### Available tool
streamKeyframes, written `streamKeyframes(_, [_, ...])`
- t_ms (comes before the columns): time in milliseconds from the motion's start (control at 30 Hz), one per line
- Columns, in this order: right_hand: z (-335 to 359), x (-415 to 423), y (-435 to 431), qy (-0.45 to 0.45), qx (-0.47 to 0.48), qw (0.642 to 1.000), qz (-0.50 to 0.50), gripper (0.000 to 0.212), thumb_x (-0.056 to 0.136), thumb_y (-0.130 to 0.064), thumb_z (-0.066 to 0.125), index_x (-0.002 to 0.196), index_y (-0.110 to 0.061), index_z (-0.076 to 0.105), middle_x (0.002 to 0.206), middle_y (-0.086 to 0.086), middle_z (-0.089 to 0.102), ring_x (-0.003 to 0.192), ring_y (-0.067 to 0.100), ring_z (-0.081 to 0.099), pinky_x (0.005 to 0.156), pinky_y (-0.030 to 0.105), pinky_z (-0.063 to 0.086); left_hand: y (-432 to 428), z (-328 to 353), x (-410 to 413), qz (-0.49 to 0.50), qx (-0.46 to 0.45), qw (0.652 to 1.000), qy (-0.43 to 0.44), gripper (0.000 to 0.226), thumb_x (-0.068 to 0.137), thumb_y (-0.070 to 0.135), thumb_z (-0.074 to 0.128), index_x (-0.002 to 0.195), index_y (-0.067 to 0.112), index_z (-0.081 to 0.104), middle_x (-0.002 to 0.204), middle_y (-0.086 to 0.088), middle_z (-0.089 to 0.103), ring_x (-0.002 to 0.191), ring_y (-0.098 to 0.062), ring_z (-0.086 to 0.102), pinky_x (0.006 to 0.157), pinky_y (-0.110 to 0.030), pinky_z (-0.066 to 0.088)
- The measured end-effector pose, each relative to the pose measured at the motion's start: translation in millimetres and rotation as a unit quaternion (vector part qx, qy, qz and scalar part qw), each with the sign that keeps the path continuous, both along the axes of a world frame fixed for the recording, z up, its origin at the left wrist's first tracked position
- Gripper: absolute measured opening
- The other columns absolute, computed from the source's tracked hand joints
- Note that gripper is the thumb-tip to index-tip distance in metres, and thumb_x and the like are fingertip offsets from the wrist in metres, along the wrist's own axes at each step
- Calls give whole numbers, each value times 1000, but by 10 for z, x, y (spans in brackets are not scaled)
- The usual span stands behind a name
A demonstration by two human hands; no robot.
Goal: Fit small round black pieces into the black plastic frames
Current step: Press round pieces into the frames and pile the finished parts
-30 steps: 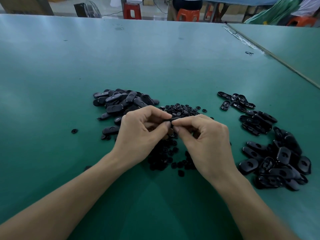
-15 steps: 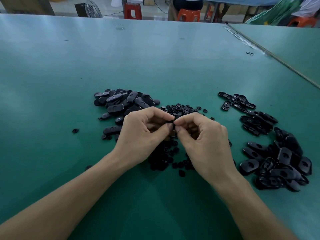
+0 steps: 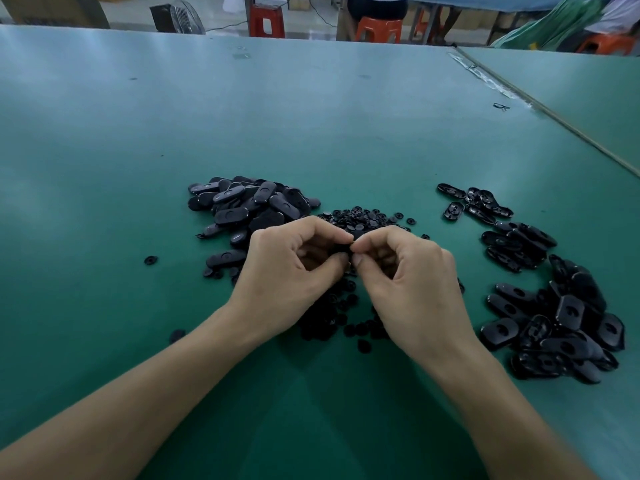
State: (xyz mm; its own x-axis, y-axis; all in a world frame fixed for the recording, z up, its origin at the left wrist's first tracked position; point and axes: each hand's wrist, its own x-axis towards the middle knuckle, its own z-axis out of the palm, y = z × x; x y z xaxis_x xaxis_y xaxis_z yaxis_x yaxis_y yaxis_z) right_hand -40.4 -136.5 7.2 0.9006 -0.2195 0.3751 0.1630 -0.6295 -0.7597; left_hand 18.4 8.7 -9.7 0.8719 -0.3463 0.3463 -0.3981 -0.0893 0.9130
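My left hand and my right hand meet fingertip to fingertip above the middle of the green table. Between them they pinch a small black frame, mostly hidden by the fingers; whether a round piece sits in it I cannot tell. A heap of small round black pieces lies just behind and under the hands. Oval black frames are piled at the left. More black frames are piled at the right.
A smaller group of open frames lies at the back right. Single round pieces lie loose on the left. A seam runs along the table's right side. Red and orange stools stand beyond the far edge.
The fingertips of both hands have drawn closer together and curled tighter round the frame. The piles have not moved.
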Motion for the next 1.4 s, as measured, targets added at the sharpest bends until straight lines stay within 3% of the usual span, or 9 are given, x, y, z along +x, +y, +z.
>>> streamKeyframes(267, [3,-15,17,-18,10,1000,-2,22,88,-7,72,87,-29,68,76,-16,68,74,-1,64,63,4,43,-3,13,-11,0,-18,1000,6,19,78,10,75,92,23,76,86,3,78,79,-18,76,76,-38,63])
streamKeyframes(433, [-17,-22,55,-40,8,999,-32,20,87,-9,73,82,-28,66,70,-17,67,69,5,64,63,16,50,12,21,-4,-7,-13,1000,7,18,79,9,75,94,20,74,88,3,78,80,-17,75,76,-33,62])
streamKeyframes(667, [-11,-27,50,-48,4,999,-10,17,87,-6,73,90,-23,73,79,-23,69,76,-8,66,68,1,45,4,12,18,13,7,1000,2,21,84,3,79,94,20,73,86,3,76,79,-19,74,77,-43,61])
streamKeyframes(833, [0,-14,2,-50,26,998,5,23,84,-6,77,89,-28,72,78,-23,69,76,-7,67,68,2,46,0,7,24,21,17,1000,-5,25,85,5,78,93,27,71,84,8,75,75,-16,73,74,-39,61])
streamKeyframes(967, [-6,10,-57,-31,-35,999,-5,27,86,-12,75,107,-30,73,93,-18,66,85,-3,62,75,4,42,-11,6,6,2,-7,1000,18,23,81,12,75,91,32,70,85,6,76,75,-22,73,74,-43,62])
streamKeyframes(1167, [-6,32,-148,-2,55,998,41,22,87,-10,76,98,-29,77,86,-22,75,84,-6,69,76,6,49,15,20,28,-23,-38,998,47,27,81,1,76,94,24,72,84,-1,77,71,-16,73,70,-26,60])
streamKeyframes(1400, [-8,53,-188,52,63,995,57,14,89,-15,74,92,-29,73,82,-15,74,79,0,70,72,12,52,7,10,52,-23,-19,998,63,25,83,1,79,96,22,76,83,-2,78,73,-20,76,71,-27,60])
